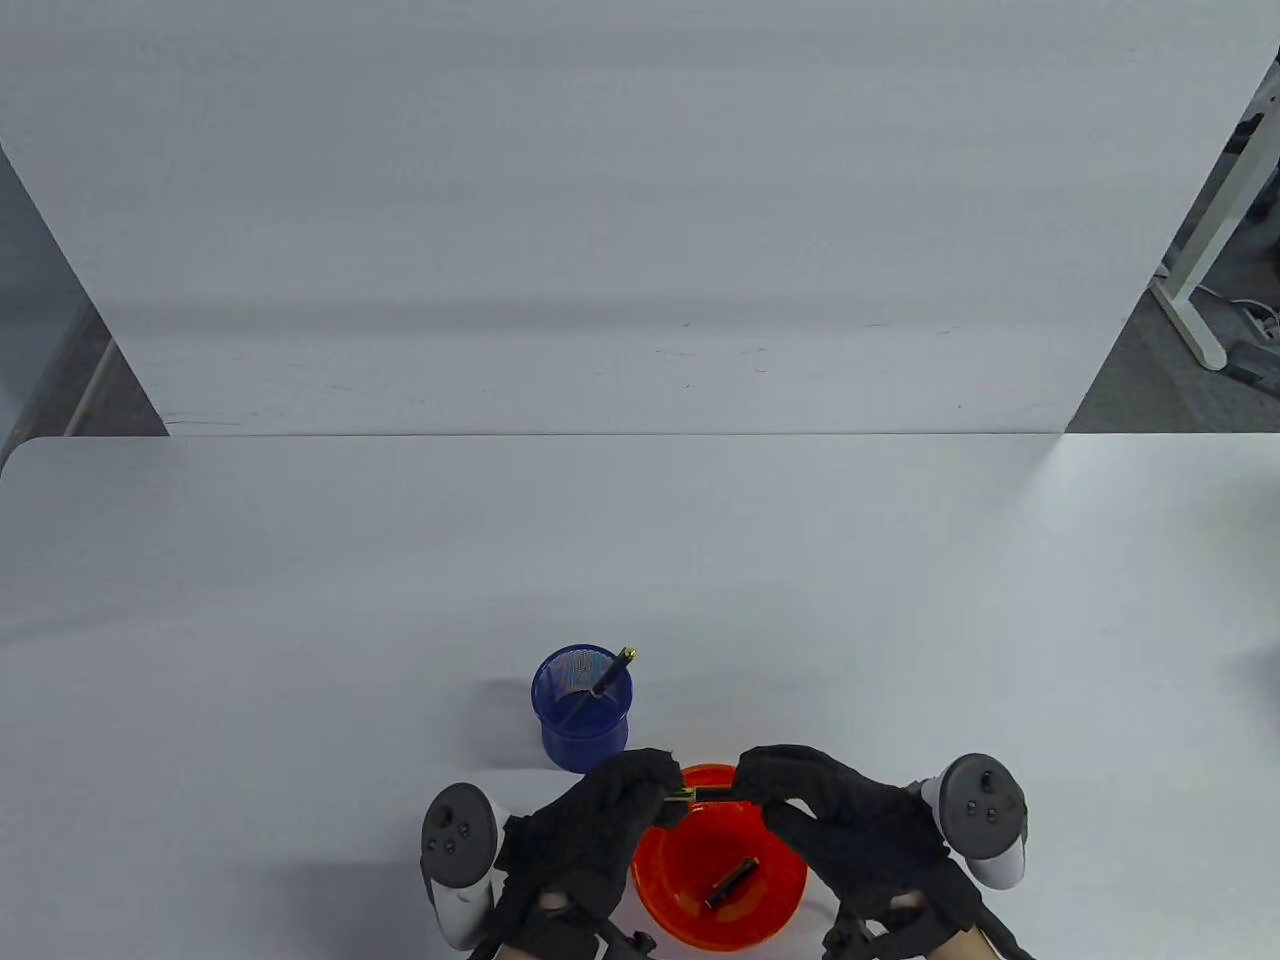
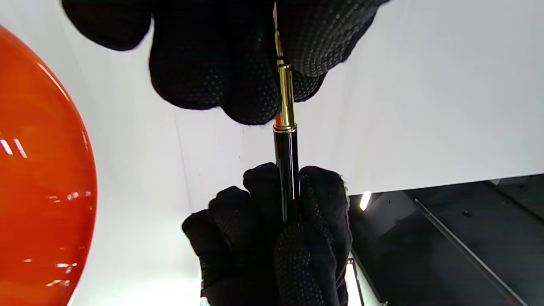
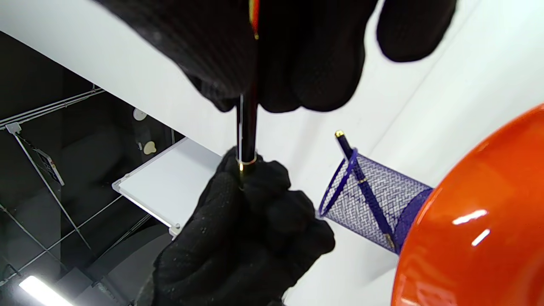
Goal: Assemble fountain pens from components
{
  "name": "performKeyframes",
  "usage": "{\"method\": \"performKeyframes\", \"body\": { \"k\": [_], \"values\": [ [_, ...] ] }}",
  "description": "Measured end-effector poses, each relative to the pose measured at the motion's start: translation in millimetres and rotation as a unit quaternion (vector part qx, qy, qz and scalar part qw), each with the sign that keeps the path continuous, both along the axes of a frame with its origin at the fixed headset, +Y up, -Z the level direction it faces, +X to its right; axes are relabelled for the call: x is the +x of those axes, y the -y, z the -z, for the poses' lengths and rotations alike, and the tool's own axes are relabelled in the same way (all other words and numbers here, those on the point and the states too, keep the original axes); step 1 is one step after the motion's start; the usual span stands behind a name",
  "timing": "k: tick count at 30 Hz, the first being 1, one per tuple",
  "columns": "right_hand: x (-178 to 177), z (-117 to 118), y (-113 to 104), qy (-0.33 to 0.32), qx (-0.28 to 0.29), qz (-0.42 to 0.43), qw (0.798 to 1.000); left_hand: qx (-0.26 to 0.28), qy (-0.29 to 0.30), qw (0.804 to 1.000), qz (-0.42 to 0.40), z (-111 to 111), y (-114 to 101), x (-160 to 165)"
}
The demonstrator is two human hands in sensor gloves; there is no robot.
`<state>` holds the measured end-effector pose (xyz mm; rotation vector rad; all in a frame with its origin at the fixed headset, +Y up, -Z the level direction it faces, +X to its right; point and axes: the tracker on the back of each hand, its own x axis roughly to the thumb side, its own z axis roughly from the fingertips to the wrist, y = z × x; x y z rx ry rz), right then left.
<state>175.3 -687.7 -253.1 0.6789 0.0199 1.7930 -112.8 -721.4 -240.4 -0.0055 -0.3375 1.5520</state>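
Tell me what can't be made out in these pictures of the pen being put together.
- Nib tip: left wrist view, buried in the left hand fingers.
- Back end of the black barrel: covered by the right hand.
- Joint between the parts: table view, too small.
- Piece in the orange bowl: too small to identify.
- Pen in the blue mesh cup: lower end hidden.

The glossy orange plastic bowl throws bright highlights. The black pen barrel is polished, its gold metal section shiny. The blue wire-mesh pen cup looks perforated. Black knit gloves are matt, dotted. The white surface is smooth, matt.
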Motion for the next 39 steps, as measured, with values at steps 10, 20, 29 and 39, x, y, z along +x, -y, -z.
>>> {"method": "performKeyframes", "body": {
  "k": [10, 20, 29, 39],
  "values": [
    [0.8, 1.2, 1.5, 0.007, -0.007, 0.015, 1.000, 0.004, 0.004, 1.000, 0.000, 0.4, -0.2, 0.8],
    [1.7, -5.0, -0.8, 0.058, -0.004, 0.092, 0.994, -0.031, 0.068, 0.997, 0.016, 1.6, 7.2, 7.6],
    [-42.2, -23.8, 4.3, 0.093, 0.081, -0.080, 0.989, -0.032, 0.009, 0.999, -0.011, -3.0, 15.4, 16.8],
    [-32.0, -18.7, -7.9, 0.078, 0.130, -0.271, 0.950, -0.008, -0.033, 0.997, -0.063, -0.7, 4.4, -1.2]
  ]
}}
